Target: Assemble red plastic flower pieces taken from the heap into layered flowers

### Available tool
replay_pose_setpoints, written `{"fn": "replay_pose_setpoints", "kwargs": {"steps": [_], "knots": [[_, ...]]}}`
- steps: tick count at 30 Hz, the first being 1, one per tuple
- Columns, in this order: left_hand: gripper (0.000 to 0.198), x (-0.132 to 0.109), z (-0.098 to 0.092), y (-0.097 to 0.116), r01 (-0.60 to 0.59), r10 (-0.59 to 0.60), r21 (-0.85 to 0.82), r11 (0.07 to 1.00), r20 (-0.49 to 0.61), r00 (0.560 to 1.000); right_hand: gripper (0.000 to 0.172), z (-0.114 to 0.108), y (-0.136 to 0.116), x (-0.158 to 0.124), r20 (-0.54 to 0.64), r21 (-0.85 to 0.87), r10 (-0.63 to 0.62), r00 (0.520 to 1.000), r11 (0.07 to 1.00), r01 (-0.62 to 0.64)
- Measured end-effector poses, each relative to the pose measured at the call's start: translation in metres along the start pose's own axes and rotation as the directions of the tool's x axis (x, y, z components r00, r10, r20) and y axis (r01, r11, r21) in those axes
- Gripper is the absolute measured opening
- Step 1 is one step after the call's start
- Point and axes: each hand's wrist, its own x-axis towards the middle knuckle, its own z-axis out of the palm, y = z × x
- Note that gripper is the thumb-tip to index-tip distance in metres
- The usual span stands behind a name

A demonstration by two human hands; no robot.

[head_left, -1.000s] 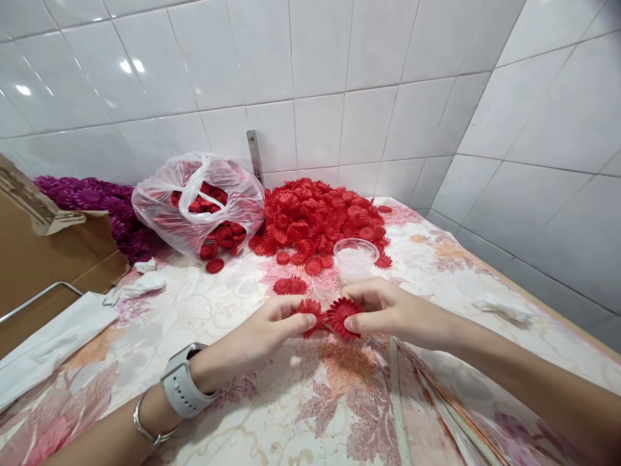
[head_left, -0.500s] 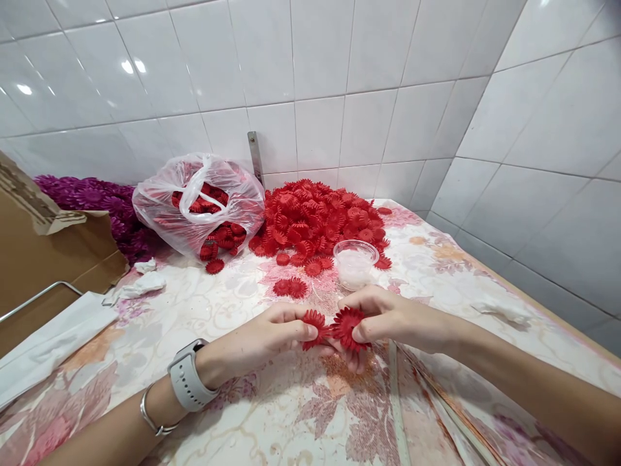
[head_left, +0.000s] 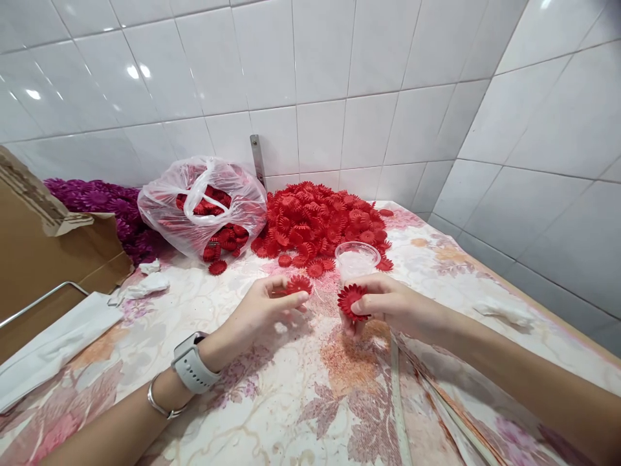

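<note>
Around you, one cardboard box (head_left: 72,265) stands at the left in front of a purple heap (head_left: 94,200), and one heap of red flowers (head_left: 323,223) lies against the tiled wall (head_left: 320,65). Near your right forearm lie several thin strips (head_left: 458,414). You have one knotted plastic bag (head_left: 162,217), with more red flowers inside, too many to count, and one clear cup (head_left: 358,262) holding something pale — your right hand (head_left: 405,304) hides its lower part. That hand pinches a dark red flower (head_left: 348,299) between thumb and fingers, above the flowered tablecloth (head_left: 233,414). Your left hand (head_left: 264,307) is partly curled around another red flower (head_left: 299,283) — whether it is gripped, you cannot tell.
</note>
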Motion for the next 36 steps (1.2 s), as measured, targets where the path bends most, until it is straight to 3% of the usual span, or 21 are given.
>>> {"fn": "replay_pose_setpoints", "kwargs": {"steps": [4,8,11,13,15,17,20,27,36], "knots": [[0.025,0.006,-0.01,0.001,-0.107,0.171,0.309,0.945,-0.191,0.967,0.01,0.001,0.002,0.001,-0.064,-0.023,0.043,0.997,0.999,-0.045],[0.02,0.008,-0.022,0.004,-0.179,0.41,0.614,0.769,-0.259,0.874,0.01,0.003,0.002,0.001,-0.071,-0.037,0.043,0.997,0.998,-0.046],[0.017,0.006,-0.022,0.007,-0.182,0.515,0.706,0.685,-0.292,0.806,0.014,0.007,0.004,0.001,-0.127,-0.028,0.029,0.991,0.999,-0.033],[0.017,0.003,-0.016,0.007,-0.254,0.499,0.646,0.72,-0.228,0.836,0.017,0.01,0.007,0.001,-0.165,-0.05,0.034,0.986,0.998,-0.043],[0.019,-0.001,-0.007,0.006,-0.294,0.369,0.478,0.828,-0.069,0.927,0.017,0.014,0.011,0.001,-0.164,-0.1,0.02,0.986,0.994,-0.037],[0.021,-0.005,0.003,0.003,-0.227,0.212,0.317,0.921,0.081,0.974,0.017,0.018,0.015,0.002,-0.148,-0.135,-0.022,0.989,0.991,0.002],[0.018,-0.009,0.012,-0.002,-0.189,0.161,0.24,0.952,0.13,0.978,0.019,0.023,0.016,0.002,-0.138,-0.119,-0.074,0.988,0.991,0.058],[0.015,-0.009,0.011,-0.002,-0.19,0.184,0.21,0.959,0.05,0.982,0.026,0.024,0.016,0.003,-0.052,-0.072,-0.068,0.996,0.995,0.064],[0.013,-0.01,0.013,-0.006,-0.244,0.236,0.15,0.958,0.068,0.969,0.03,0.031,0.016,0.004,-0.185,0.054,-0.028,0.982,0.998,0.038]]}}
